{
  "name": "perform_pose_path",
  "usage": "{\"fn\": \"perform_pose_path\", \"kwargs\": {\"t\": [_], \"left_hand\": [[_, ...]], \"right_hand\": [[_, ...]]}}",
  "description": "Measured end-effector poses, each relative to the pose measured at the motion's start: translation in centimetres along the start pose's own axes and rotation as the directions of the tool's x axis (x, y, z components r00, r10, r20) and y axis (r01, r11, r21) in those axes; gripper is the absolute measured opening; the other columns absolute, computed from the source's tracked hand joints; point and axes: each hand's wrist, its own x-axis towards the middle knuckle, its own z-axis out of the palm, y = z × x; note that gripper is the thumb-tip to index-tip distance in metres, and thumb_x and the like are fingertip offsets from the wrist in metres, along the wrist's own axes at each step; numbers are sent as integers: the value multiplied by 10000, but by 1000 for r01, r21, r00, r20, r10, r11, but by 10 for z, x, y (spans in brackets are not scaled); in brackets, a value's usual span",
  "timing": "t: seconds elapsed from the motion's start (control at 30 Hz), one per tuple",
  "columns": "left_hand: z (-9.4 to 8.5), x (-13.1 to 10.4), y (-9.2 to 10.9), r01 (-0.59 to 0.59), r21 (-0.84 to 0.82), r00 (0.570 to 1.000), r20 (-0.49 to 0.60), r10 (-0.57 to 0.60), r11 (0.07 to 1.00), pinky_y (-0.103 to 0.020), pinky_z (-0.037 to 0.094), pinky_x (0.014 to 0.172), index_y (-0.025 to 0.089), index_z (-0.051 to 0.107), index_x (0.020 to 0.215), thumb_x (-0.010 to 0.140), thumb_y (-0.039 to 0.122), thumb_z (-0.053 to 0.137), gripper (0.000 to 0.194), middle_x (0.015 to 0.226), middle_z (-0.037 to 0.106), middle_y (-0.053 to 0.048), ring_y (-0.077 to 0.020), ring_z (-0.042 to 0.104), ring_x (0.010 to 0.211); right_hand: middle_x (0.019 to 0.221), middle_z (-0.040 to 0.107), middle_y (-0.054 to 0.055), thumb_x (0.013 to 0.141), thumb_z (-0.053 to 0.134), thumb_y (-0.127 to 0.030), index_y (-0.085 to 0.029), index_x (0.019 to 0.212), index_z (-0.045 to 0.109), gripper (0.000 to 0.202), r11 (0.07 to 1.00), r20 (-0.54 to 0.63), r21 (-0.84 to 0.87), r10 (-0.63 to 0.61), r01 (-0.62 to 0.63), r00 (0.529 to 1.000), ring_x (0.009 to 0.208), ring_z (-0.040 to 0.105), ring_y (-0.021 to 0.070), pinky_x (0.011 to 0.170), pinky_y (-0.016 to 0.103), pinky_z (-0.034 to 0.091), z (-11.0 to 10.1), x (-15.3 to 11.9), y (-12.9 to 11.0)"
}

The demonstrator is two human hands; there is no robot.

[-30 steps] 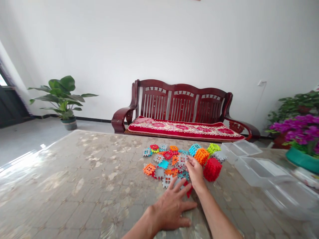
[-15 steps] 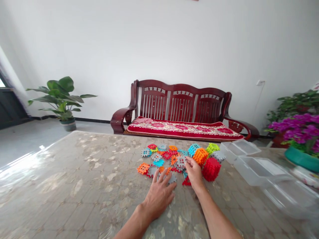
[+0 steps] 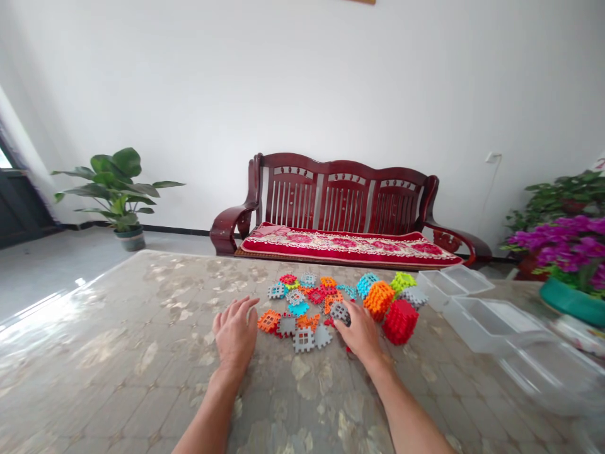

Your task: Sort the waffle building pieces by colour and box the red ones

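Across the patterned table [image 3: 155, 353] in the head view, the right hand [image 3: 363, 331] pinches a grey lattice piece [image 3: 339, 311] between thumb and fingers; whether it is one tile or several cannot be told. The piece lies forward and left of the right palm, over the pile's near right side. Its outline is roughly square; no long axis is distinct. The left hand [image 3: 236, 331], fingers extended and grasping nothing visible, is farther from it, beside an orange tile [image 3: 269, 321]. A red stack [image 3: 400, 321] stands just right of the right hand.
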Motion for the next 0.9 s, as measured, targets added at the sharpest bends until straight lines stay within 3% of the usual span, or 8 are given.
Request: {"fn": "perform_pose_path", "kwargs": {"t": [0.1,0.2,0.43,0.6,0.9], "left_hand": [[2,3,-11,88,54,987,132,-95,995,-418,316,1063,282,653,1160,898,260,406,361,1251,641,-35,-231,540,1186],[8,3,-13,64,79,973,215,-80,995,-415,326,1050,280,658,1161,874,266,429,367,1242,642,-45,-243,537,1184],[15,3,-13,11,92,977,213,-31,996,-404,317,1049,292,674,1124,869,290,442,345,1259,627,-36,-241,520,1185],[12,3,-11,7,87,973,229,-27,996,-415,297,1063,295,680,1108,879,299,434,336,1277,615,-37,-238,510,1190],[12,4,-12,-6,60,974,226,-7,998,-431,304,1055,296,695,1081,887,310,425,333,1276,612,-39,-251,513,1176]], "right_hand": [[1206,648,76,802,591,-304,-208,1234,605,442,999,47,-44,21,-19,999,1126,559,253,989,365,399,-1,1,-1],[1186,657,70,812,574,-288,-201,1236,598,433,996,39,-76,44,-41,998,1109,564,246,976,350,402,-3,1,-2],[1220,637,59,801,604,-352,-231,1323,526,541,989,16,-145,27,-25,999,1140,536,241,979,346,376,-7,1,-20],[1232,632,97,773,642,-437,-194,1326,519,617,972,7,-229,55,-52,998,1104,544,288,947,377,384,-2,8,-36],[1146,671,104,805,586,-269,-219,1314,531,514,974,-13,-225,32,-34,999,1042,566,298,904,401,398,3,15,-27]]}}
